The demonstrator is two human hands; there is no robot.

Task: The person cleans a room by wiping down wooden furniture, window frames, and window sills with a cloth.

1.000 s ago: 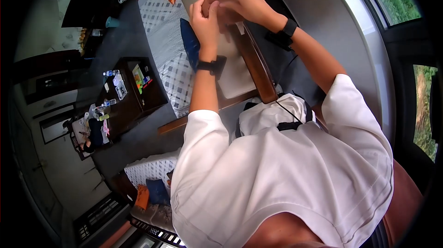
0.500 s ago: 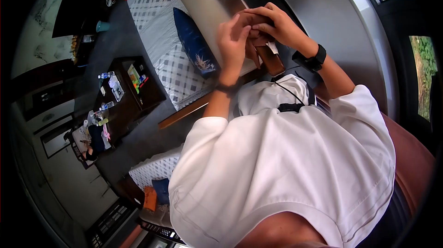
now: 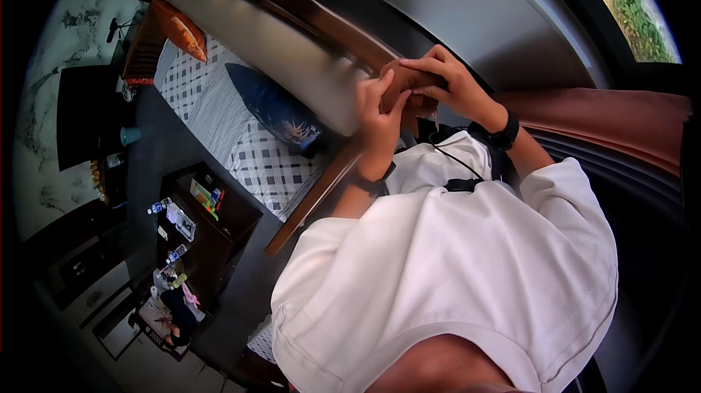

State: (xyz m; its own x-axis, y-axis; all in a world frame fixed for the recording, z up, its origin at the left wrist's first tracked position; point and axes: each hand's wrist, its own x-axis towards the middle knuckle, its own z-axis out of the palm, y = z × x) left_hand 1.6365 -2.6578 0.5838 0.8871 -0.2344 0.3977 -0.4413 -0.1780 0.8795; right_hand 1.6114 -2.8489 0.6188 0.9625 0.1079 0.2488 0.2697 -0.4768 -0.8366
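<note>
Between my two hands is a brown, leathery-looking item (image 3: 410, 80), held up over the end of the wooden sofa; what exactly it is I cannot make out. My left hand (image 3: 381, 112) grips its left side with thumb and fingers. From the right, my right hand (image 3: 456, 86) pinches it, fingertips on top and thumb in front. A small pale tag or strip hangs below it, partly hidden. Dark bands circle both wrists. Just under the hands lies a white and black bag (image 3: 445, 163) with a black cord.
A sofa with a checked cover (image 3: 266, 166), a blue cushion (image 3: 274, 108) and an orange cushion (image 3: 179, 30) lies to the left. Beyond stands a dark table (image 3: 208, 247) with bottles. Another person (image 3: 177, 316) sits at lower left. A reddish curtain (image 3: 599, 119) hangs at right.
The view has turned, so the sofa and table sit lower and at another angle. Both hands have come lower and closer to my body, with the brown item still between them.
</note>
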